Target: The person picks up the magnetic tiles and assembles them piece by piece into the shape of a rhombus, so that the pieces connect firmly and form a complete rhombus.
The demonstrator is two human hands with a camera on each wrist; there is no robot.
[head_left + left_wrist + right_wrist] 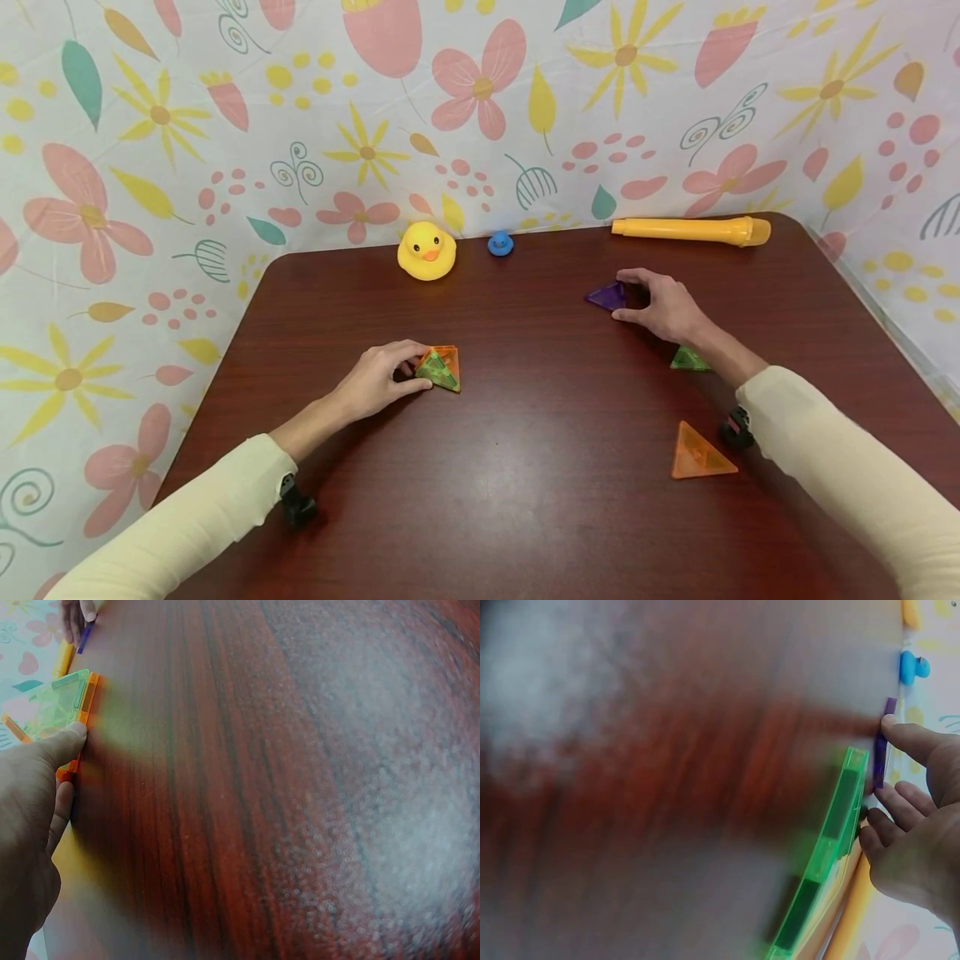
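My left hand (378,379) grips a small assembly of translucent triangular tiles on the table, left of its middle. A green tile (437,371) leans over an orange tile (450,357) there, and the left wrist view shows my thumb against the orange edge. Farther right, my right hand (660,304) pinches a purple triangular tile (606,296) between thumb and fingers, close over the tabletop. Beneath the right forearm lies a green tile (688,359), partly hidden by it. An orange triangular tile (697,454) lies nearer the front, left of the right wrist camera.
Along the back edge of the brown table (510,500) sit a yellow rubber duck (427,252), a small blue duck (500,243) and a yellow toy microphone (690,231). A flower-patterned cloth (480,142) hangs behind the table.
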